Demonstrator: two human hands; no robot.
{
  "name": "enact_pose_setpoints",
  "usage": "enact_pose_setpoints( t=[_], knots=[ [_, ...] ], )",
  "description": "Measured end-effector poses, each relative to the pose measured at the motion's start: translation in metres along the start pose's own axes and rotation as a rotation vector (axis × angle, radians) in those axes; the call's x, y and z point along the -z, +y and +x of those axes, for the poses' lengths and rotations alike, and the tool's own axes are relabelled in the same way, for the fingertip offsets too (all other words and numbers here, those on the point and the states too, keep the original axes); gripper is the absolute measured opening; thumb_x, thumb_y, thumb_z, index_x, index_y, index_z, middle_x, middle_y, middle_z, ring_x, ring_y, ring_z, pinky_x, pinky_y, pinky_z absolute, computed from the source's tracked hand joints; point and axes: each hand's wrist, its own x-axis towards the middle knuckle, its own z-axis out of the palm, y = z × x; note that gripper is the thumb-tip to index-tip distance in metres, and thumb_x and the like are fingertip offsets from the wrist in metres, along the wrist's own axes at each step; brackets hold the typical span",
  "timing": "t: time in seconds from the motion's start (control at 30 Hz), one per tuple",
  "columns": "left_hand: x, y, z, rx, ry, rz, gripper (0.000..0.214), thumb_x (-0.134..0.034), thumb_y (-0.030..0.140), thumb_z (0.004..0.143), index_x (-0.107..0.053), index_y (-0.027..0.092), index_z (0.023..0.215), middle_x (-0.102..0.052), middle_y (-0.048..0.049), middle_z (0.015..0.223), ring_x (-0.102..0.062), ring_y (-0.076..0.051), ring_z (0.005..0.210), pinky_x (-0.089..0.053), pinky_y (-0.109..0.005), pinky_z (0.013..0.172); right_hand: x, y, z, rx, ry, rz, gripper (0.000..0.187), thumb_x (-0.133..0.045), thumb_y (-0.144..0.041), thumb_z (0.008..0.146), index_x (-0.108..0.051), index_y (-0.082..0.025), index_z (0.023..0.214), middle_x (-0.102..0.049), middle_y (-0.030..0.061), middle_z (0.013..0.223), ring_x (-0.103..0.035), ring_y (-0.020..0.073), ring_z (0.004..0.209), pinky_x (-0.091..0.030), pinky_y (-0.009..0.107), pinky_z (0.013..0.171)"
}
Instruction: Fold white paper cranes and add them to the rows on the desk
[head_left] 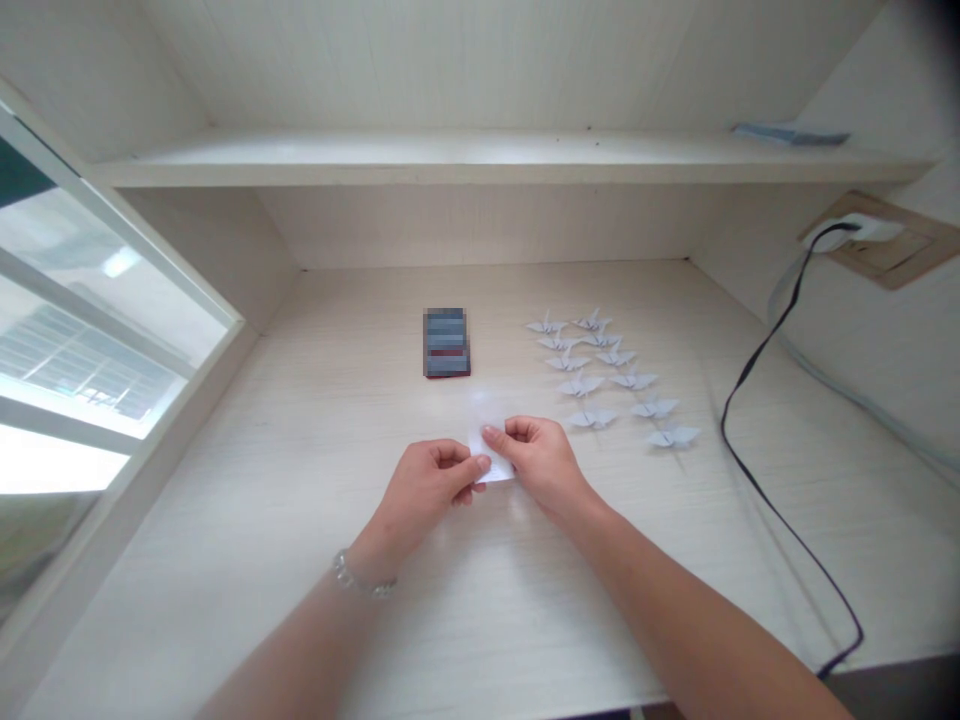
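Observation:
A small sheet of white paper [495, 468] is held between both hands above the desk. My left hand [431, 480] pinches its lower left edge between thumb and fingers, and a bracelet circles that wrist. On the right side of the sheet, my right hand [544, 455] grips it with the thumb on top. Beyond the paper lies a dark, blurred rectangular item [447, 342] with a red edge; its kind cannot be made out. To the right of my hands, several folded white paper cranes [579, 386] stand in two slanting rows.
The pale wooden desk [300, 420] sits under a shelf [450, 172] holding a flat bluish item [791, 134]. On the right wall, a plug is in a socket plate [892, 240]. Its black cable [750, 370] runs down across the desk. A window [82, 350] is at the left.

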Motion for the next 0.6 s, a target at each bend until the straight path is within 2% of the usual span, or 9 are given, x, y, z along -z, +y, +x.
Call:
enact_pose_setpoints(
  t=[0.3, 0.43, 0.6],
  knots=[
    [-0.0005, 0.0026, -0.0006, -0.008, 0.015, 0.014, 0.033, -0.059, 0.042, 0.073, -0.054, 0.015, 0.055, -0.051, 0.0014, 0.047, -0.05, -0.01, 0.048, -0.037, -0.021, 0.05, 0.0006, 0.002, 0.0013, 0.004, -0.006, -0.015, 0.031, -0.065, -0.042, 0.068, -0.053, -0.015, 0.058, -0.047, -0.0035, 0.053, -0.039, 0.0077, 0.047, -0.027, 0.021, 0.043],
    [0.0015, 0.0012, 0.0016, -0.016, 0.06, 0.005, 0.032, -0.059, 0.042, 0.073, -0.056, 0.014, 0.057, -0.053, 0.0005, 0.049, -0.048, -0.01, 0.047, -0.035, -0.02, 0.047, -0.0003, 0.0001, 0.0011, -0.085, -0.041, -0.01, 0.03, -0.065, -0.043, 0.068, -0.059, -0.014, 0.066, -0.055, -0.0006, 0.059, -0.047, 0.0095, 0.05, -0.035, 0.021, 0.046],
    [0.0024, -0.001, 0.0054, 0.005, 0.125, -0.084, 0.029, -0.061, 0.041, 0.072, -0.057, 0.014, 0.06, -0.053, 0.0018, 0.048, -0.047, -0.009, 0.046, -0.038, -0.021, 0.05, 0.0003, 0.0007, 0.0006, -0.098, -0.062, -0.08, 0.029, -0.063, -0.042, 0.07, -0.058, -0.014, 0.063, -0.051, -0.002, 0.049, -0.043, 0.0085, 0.043, -0.032, 0.021, 0.042]
  ],
)
